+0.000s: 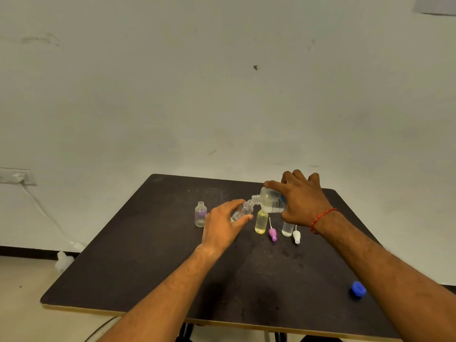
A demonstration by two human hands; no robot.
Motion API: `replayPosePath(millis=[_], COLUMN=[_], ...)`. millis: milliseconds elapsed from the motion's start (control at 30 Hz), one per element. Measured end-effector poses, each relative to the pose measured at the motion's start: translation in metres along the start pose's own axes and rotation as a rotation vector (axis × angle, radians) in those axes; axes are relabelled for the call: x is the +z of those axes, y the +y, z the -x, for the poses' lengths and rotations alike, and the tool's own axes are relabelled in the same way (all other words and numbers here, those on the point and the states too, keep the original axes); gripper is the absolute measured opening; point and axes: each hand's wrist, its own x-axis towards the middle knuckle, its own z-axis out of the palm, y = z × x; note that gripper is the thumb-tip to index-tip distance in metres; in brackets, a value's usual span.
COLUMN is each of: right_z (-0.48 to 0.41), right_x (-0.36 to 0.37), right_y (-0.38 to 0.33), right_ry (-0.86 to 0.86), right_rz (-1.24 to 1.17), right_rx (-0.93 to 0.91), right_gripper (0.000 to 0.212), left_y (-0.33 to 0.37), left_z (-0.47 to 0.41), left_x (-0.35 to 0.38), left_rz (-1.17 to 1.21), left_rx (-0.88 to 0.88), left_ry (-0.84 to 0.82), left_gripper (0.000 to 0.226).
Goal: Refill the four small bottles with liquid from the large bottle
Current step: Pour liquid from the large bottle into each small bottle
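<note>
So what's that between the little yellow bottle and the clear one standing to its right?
A pink spray cap lies on the table between the yellow bottle and the clear bottle, as the head view shows.

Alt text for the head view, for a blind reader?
The right hand tips the large bottle into a small bottle that the left hand holds tilted over a dark table. A purple-tinted bottle, a yellow bottle and a blue cap sit on it.
</note>
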Motion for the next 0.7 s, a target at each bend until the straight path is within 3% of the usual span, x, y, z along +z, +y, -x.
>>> replayPosePath(millis=[700], right_z=[-0.0001], right_x=[-0.0015], right_y=[0.0005], right_ry=[0.001], right_rz=[0.004], right_rx=[0.000], right_gripper=[0.077], left_y=[-0.0004], left_z=[-0.0010], left_x=[0.0027], left_rz=[-0.002], left_rx=[-0.001], left_ry=[0.001], left_gripper=[0.052])
